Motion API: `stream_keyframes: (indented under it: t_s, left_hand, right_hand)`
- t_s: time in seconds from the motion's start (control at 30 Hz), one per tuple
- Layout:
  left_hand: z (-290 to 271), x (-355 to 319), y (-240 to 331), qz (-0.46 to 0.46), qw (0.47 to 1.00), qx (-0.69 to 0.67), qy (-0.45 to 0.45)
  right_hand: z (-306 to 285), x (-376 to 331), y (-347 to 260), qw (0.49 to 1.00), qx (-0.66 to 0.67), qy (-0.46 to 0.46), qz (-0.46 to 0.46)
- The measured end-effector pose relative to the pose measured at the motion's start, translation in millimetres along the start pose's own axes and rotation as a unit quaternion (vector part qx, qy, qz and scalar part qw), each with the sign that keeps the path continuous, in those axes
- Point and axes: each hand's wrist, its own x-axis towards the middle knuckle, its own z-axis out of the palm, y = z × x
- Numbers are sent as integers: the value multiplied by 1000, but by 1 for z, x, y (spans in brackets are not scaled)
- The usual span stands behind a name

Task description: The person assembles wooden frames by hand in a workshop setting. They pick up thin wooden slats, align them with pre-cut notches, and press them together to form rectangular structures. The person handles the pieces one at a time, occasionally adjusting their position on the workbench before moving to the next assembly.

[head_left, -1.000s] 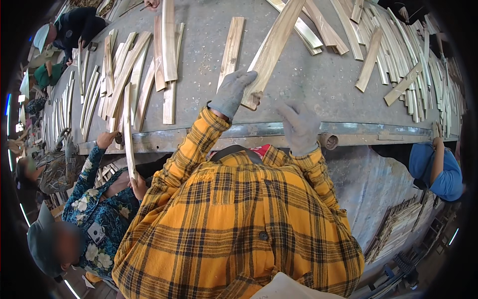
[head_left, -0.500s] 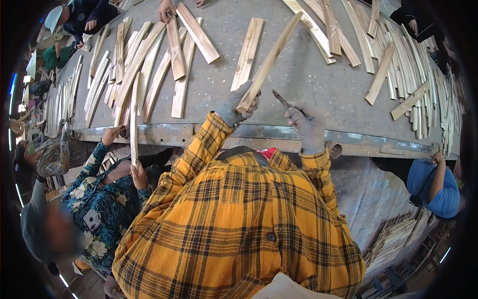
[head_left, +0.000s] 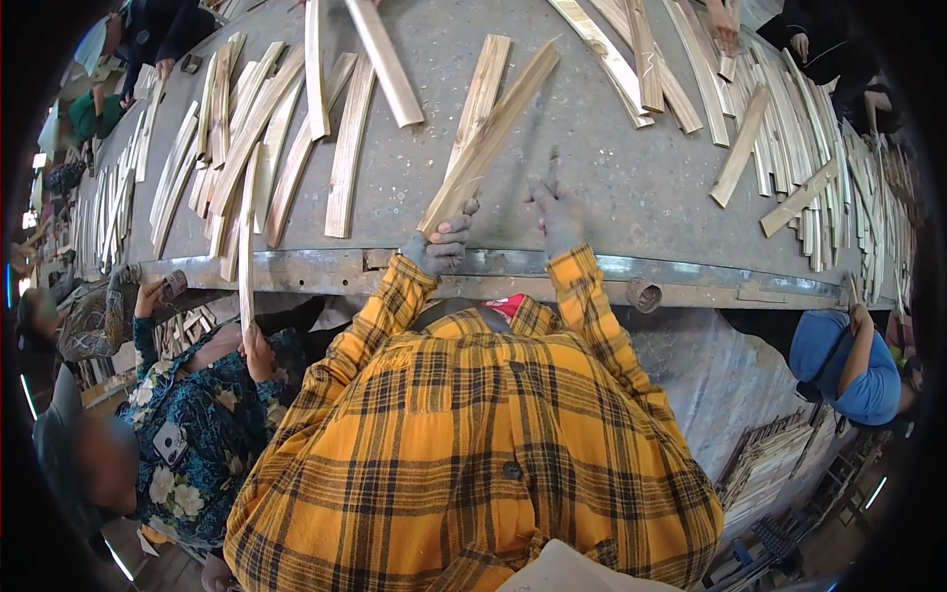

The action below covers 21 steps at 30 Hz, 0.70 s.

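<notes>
My left hand (head_left: 442,243), in a grey glove, is closed round the near end of a wooden slat (head_left: 501,126). The slat slants up and to the right above the grey table. Behind it a second wooden slat (head_left: 485,74) lies on the table, partly covered by the held one. Just right of the held slat, my right hand (head_left: 558,217), also in a grey glove, is closed on a thin dark tool (head_left: 553,170). That tool is smeared by motion, and its exact kind cannot be made out. It stays apart from the slat.
Several slats (head_left: 281,118) lie across the table's left side, and more (head_left: 789,128) on the right. A metal strip (head_left: 681,273) edges the table, with a short pipe end (head_left: 644,294) below it. At left a co-worker holds a slat (head_left: 247,247); other people stand round the table.
My left hand has moved left and slightly down with the slat. My right hand has moved left and closer to it. A co-worker's hand and slat at the far left have shifted.
</notes>
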Motion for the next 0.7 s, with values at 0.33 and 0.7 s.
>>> stream_keyframes:
  t_s: [0.33,0.7]
  left_hand:
    - [4,6,-23,50,936,297,182]
    - [-2,-2,-26,25,851,433,297]
  right_hand:
    - [24,50,44,939,300,-166,-7]
    - [4,57,62,997,64,4,-45]
